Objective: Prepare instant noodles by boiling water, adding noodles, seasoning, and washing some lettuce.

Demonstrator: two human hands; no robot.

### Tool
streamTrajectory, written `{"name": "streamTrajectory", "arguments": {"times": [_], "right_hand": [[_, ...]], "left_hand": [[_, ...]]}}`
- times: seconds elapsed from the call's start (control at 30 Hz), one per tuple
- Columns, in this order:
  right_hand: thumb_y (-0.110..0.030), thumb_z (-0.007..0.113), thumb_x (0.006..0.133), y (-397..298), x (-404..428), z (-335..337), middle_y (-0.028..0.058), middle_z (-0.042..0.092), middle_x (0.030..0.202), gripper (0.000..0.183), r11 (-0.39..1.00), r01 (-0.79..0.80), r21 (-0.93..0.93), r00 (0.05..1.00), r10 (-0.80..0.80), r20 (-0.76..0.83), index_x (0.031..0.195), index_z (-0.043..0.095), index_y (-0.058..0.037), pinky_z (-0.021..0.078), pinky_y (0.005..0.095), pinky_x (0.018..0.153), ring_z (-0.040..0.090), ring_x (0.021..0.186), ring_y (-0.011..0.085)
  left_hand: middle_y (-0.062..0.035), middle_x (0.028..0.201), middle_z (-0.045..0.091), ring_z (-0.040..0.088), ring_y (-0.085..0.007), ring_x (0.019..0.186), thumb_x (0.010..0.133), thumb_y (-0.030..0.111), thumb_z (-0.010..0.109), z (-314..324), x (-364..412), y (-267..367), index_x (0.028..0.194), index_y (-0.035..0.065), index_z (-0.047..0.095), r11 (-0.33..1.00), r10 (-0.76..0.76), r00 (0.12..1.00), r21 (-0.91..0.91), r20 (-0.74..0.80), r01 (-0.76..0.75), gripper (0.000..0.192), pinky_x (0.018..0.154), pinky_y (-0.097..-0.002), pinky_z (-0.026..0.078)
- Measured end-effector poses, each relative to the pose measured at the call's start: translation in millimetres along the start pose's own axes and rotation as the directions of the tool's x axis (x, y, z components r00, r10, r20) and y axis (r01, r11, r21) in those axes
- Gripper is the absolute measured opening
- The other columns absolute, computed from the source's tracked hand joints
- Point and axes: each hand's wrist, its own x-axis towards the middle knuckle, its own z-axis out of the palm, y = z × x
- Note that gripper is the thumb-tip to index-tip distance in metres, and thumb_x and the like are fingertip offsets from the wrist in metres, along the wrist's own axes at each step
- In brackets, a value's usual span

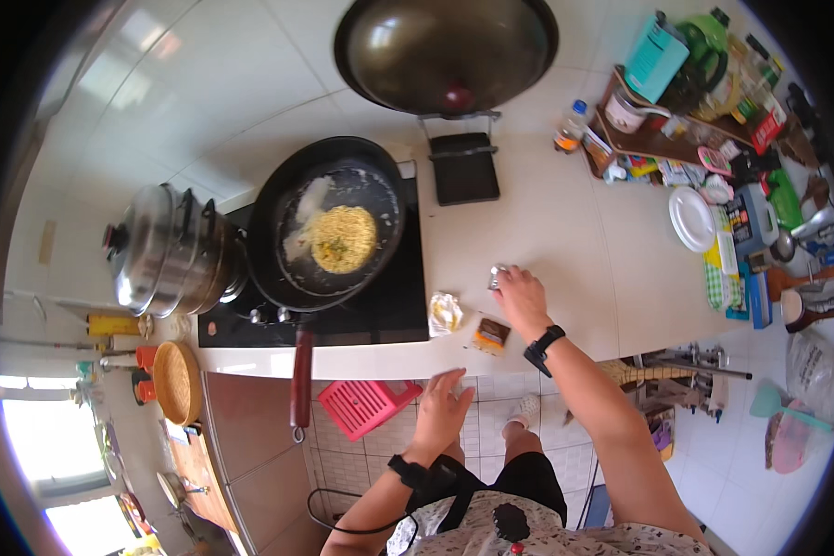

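Observation:
A dark wok (389, 229) with a wooden handle rests on the black cooktop (382, 333), holding liquid and a round cake of instant noodles (344, 240) with bits of seasoning on it. My right hand (521, 299) reaches over the pale counter, its fingers closed on a small silvery packet (498, 276). Near it lie an opened foil wrapper (445, 314) with yellowish residue and a brown and orange sachet (491, 336). Below the counter's front edge hangs my left hand (445, 410), fingers apart and holding nothing.
A stacked metal steamer (174, 250) stands left of the wok. Behind the counter, a large lid or wok (445, 55) leans upright above a black stand (464, 170). Bottles and packets crowd a wooden shelf (639, 146) at right. A pink plastic stool (365, 406) is below.

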Motion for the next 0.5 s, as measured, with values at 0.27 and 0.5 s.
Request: {"name": "streamTrajectory", "arguments": {"times": [0.27, 0.5], "right_hand": [[-0.013, 0.064, 0.079, -1.9, -12.4, -24.9, 0.0047, 0.063, 0.083, 0.004, 0.995, 0.086, 0.051, 0.963, -0.070, -0.262, 0.081, 0.066, -0.0114, 0.0527, 0.0382, 0.061, 0.065, 0.079, 0.0235], [-0.020, 0.063, 0.093, -61.0, -63.0, -185.5, 0.0000, 0.064, 0.078, 0.016, 0.093, -0.349, 0.933, 0.937, 0.009, 0.349, 0.094, 0.064, -0.0040, 0.0503, 0.0220, 0.067, 0.061, 0.071, 0.0077]], "left_hand": [[-0.0147, 0.105, 0.059, 0.063, -0.0257, 0.093, 0.086, 0.009, 0.067, -45.7, -40.1, 9.2, 0.116, 0.0018, 0.059, 0.991, -0.033, 0.998, -0.128, -0.058, 0.025, 0.032, 0.077, -0.0326, 0.054], [-0.0132, 0.114, 0.059, 0.063, -0.0197, 0.097, 0.093, 0.013, 0.061, -75.5, -21.1, 67.2, 0.121, -0.0022, 0.054, 0.924, -0.001, 0.985, -0.376, -0.172, -0.065, 0.033, 0.081, -0.0282, 0.053]]}}
